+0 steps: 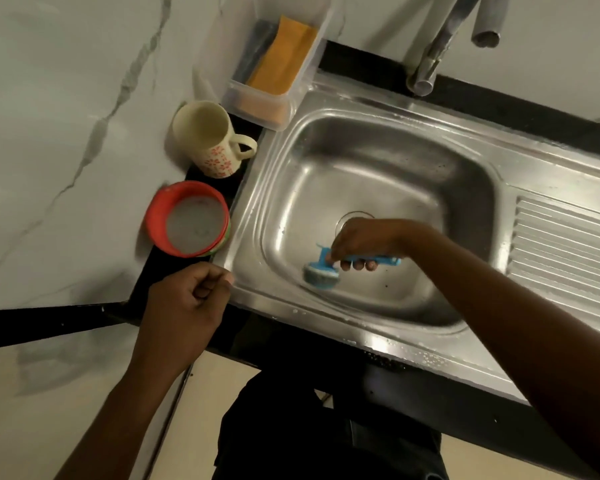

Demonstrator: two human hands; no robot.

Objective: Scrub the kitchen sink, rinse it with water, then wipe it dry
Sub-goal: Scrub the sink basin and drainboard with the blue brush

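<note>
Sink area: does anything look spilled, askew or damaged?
Nothing stands out. The mug and red bowl stand upright beside the sink; only droplets sit on its front rim. The right hand holds the brush in the basin.

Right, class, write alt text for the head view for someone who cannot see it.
A person's right hand holds a blue brush against the bottom of a steel sink, near the drain. The left hand, curled and empty, is at the sink's left corner. A red bowl, a mug and a clear box stand beside the sink.
</note>
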